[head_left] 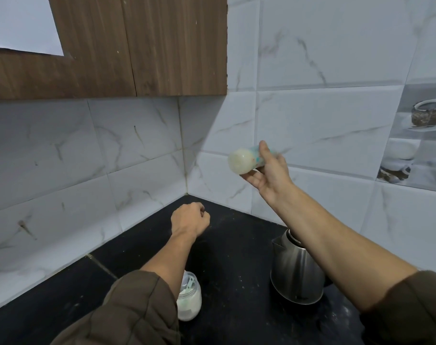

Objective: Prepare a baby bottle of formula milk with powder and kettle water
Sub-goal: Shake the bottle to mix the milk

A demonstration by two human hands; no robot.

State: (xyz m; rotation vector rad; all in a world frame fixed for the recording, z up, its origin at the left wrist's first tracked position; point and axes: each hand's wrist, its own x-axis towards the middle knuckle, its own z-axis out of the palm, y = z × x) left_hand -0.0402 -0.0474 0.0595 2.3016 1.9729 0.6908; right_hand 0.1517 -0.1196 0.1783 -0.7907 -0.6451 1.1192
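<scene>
My right hand (270, 174) holds the baby bottle (244, 161) up in the air, lying sideways with its base towards me. The bottle is blurred and looks full of whitish milk. My left hand (190, 219) is a closed fist with nothing in it, hovering over the black counter (239, 257) near the corner. A steel kettle (295, 272) stands on the counter under my right forearm. An open glass jar of white powder (190, 301) with a scoop inside sits beside my left sleeve.
Marble-look wall tiles (137, 155) meet in a corner behind the counter. A brown wooden cabinet (142, 46) hangs above on the left. Decorative tiles with bowl pictures (418, 135) are on the right wall.
</scene>
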